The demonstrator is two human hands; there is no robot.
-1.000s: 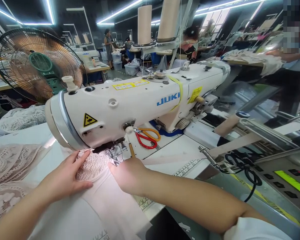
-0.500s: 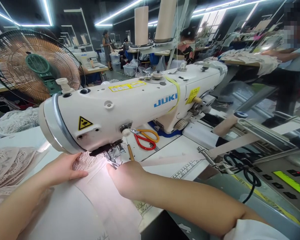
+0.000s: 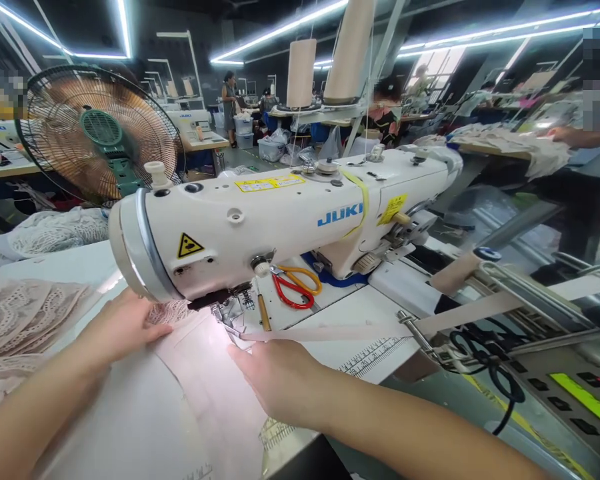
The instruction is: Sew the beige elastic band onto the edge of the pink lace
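The pale pink fabric [image 3: 205,380] lies flat on the white table [image 3: 55,267] in front of the sewing machine [image 3: 280,220], its far end tucked under the presser foot [image 3: 227,313] at the machine's needle end. It runs from the foot back to the table's near edge. On the side of the machine's needle end, a strip of bare tabletop separates the fabric from a heap of lace [image 3: 15,327].

The left hand [image 3: 123,327] lies flat, fingers together, pressing the fabric's lace-trimmed edge just beside the machine's round end cap. The right hand [image 3: 280,380] rests palm-down with loosely spread fingers on the fabric's other edge, just short of the foot, gripping nothing. A tape strip [image 3: 330,331] feeds in from a metal guide [image 3: 417,327] toward the foot, passing just beyond the right hand's fingertips.

The machine's arm reads "JUKI" in blue, with a yellow warning triangle near the needle end and yellow labels too small to read. Red and orange scissors [image 3: 295,287] lie on the machine's bed beneath the arm. A fan [image 3: 100,133] stands behind the machine.
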